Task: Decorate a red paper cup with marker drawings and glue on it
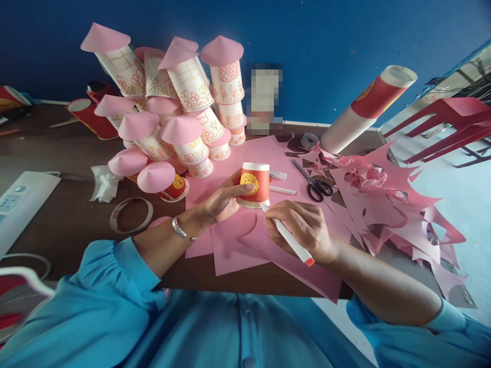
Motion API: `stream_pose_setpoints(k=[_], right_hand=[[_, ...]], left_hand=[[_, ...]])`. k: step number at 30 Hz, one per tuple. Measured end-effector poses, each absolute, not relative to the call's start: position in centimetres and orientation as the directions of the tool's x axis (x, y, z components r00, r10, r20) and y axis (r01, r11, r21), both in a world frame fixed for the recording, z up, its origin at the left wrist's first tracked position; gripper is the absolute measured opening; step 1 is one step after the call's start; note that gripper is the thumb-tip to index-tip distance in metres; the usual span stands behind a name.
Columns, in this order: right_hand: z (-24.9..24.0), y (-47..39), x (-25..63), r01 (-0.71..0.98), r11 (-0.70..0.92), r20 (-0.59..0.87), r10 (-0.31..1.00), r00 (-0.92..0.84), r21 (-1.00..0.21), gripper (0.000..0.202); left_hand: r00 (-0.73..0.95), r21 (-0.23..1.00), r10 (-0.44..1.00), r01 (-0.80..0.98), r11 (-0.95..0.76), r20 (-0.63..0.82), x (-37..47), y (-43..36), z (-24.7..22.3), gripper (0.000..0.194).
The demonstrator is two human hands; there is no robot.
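Upright in my left hand [226, 199] is a red paper cup [261, 183] with a yellow emblem and a pale, drawn-on band at its bottom. The fingers wrap round its left side, thumb across the front. My right hand [301, 230] grips a white marker [289, 239] with an orange end; its tip meets the cup's lower band. Beneath both hands lie pink paper sheets [238, 250]. Behind the cup are a capped white marker [283, 190] and another pen [277, 175]. Black scissors [319, 189] lie to the right.
Decorated cups with pink cone roofs [184, 143] stand stacked at the back left. A tall cup stack [351, 125] leans at the back right, near a tape roll [309, 140]. Pink scraps [399, 204] cover the right side. A tape ring [131, 214] lies left.
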State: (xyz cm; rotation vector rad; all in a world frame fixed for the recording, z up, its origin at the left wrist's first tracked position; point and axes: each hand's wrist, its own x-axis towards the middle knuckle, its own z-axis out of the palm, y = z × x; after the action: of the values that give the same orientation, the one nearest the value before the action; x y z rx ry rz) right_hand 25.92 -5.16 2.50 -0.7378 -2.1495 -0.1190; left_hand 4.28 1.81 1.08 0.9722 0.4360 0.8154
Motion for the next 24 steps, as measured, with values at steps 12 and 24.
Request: stream_pose_setpoints(k=[12,24], right_hand=[[2.5,-5.3,25.9,0.545,0.824,0.750,0.459,-0.476,-0.158,0.018],[2.4,-5.0,25.8,0.544,0.826,0.760,0.446,-0.473,-0.146,0.017]], left_hand=[[0.675,0.886,0.732,-0.389,0.252,0.088,4.2,2.2,0.0,0.050],[0.655,0.881,0.753,-0.389,0.268,0.060,4.1,2.1,0.0,0.065]])
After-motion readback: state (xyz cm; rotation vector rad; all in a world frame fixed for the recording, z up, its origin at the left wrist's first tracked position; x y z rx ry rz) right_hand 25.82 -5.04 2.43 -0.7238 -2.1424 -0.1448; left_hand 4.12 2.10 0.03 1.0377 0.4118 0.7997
